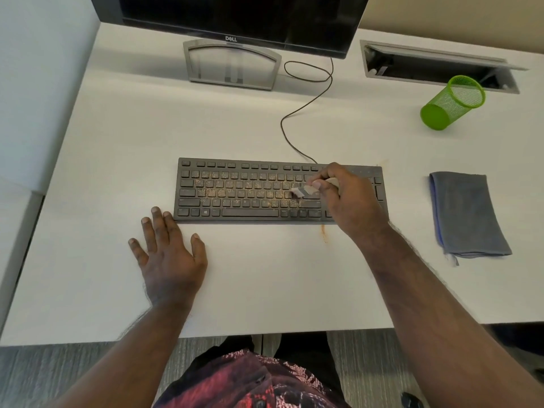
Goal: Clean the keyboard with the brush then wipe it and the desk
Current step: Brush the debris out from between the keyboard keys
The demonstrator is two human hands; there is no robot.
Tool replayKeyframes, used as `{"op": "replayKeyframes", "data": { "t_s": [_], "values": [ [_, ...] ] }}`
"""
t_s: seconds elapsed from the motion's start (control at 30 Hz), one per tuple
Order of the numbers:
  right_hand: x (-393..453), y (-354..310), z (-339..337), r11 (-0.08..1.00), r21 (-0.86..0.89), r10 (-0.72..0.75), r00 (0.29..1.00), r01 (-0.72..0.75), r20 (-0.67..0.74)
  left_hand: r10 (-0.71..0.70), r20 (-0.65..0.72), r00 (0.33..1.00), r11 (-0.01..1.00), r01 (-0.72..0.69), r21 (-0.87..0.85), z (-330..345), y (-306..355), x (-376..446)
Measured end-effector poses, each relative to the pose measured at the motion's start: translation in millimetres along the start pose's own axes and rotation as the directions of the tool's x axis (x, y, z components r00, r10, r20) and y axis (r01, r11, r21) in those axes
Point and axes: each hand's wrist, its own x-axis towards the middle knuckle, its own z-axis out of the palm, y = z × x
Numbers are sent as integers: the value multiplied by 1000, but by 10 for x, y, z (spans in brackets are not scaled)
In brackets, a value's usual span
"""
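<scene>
A black keyboard lies in the middle of the white desk, its middle keys dusted with yellowish-brown crumbs. My right hand hovers over the keyboard's right half and grips a small pale brush; the bristles touch the keys near the crumbs. My left hand rests flat on the desk, fingers spread, with the fingertips at the keyboard's front left corner. A folded grey cloth lies on the desk to the right of the keyboard. A small orange smear marks the desk just in front of the keyboard.
A black monitor on a grey stand is at the back. The keyboard's cable loops behind it. A green mesh cup stands at the back right beside an open cable tray. A partition wall bounds the left.
</scene>
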Motion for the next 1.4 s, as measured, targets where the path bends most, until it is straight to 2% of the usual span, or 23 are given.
{"op": "replayKeyframes", "data": {
  "t_s": [0.2, 0.37, 0.5, 0.73, 0.9, 1.07, 1.17, 1.3, 1.4],
  "values": [
    [-75, 17, 16, 1000, -20, 15, 996, -13, 85, 1, -1, 1000, 1000, -1, 2, -2, 1, 1],
    [-77, 15, -4, 1000, 24, -7, 1000, 7, -12, 2, -4, 1000, 1000, -2, 3, -10, 4, -2],
    [-127, 17, 56, 999, -36, 39, 999, -40, -28, 0, 3, 1000, 1000, 0, 0, -17, 10, -2],
    [-127, 16, 103, 993, 80, 101, 988, -92, -113, 1, 5, 1000, 1000, -1, 9, -5, -1, 2],
    [-187, 31, 146, 996, -20, 84, 996, -85, -18, 5, 3, 1000, 1000, -5, 10, 1, 1, 7],
    [-169, 14, 105, 988, 109, 122, 990, -113, -77, 13, -19, 1000, 1000, -12, 10, 6, -10, -7],
    [-201, -6, 132, 996, 48, 80, 994, -76, -80, 14, -19, 1000, 1000, -14, 9, 9, -11, -1],
    [-196, 20, 115, 996, -56, 77, 997, -76, 4, 16, -23, 1000, 1000, -16, 9, 9, -11, -1],
    [-165, -27, 76, 997, -19, 68, 997, -68, -27, 18, -22, 1000, 1000, -18, 11, 7, -10, -6]
  ]
}}
